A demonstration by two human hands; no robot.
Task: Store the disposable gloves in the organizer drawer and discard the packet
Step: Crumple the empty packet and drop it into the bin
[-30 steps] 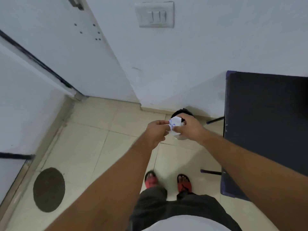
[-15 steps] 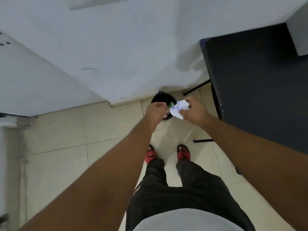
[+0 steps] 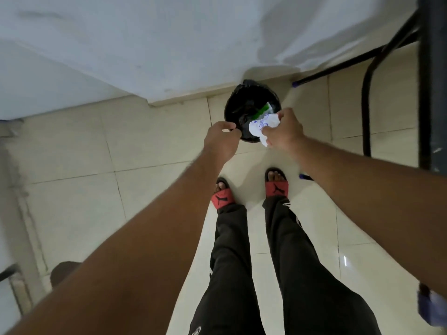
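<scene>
A crumpled white packet (image 3: pixel 262 125) with blue print is gripped in my right hand (image 3: pixel 284 132), just above the near right rim of a small round bin. The bin (image 3: pixel 242 102) is lined with a black bag and stands on the floor against the white wall. A green and white scrap (image 3: pixel 262 110) lies inside it. My left hand (image 3: pixel 221 139) hovers at the bin's near left rim with fingers curled and nothing in it. No gloves and no organizer drawer are in view.
A dark table edge (image 3: pixel 433 81) and its black metal legs (image 3: pixel 366 93) stand to the right of the bin. My feet in red slides (image 3: pixel 275 187) are on the cream tiled floor just short of the bin. A dark round patch (image 3: pixel 61 272) marks the floor at lower left.
The view has tilted down and closed in on the bin. My left hand has let go of the packet and moved left; my right hand now holds it alone over the bin.
</scene>
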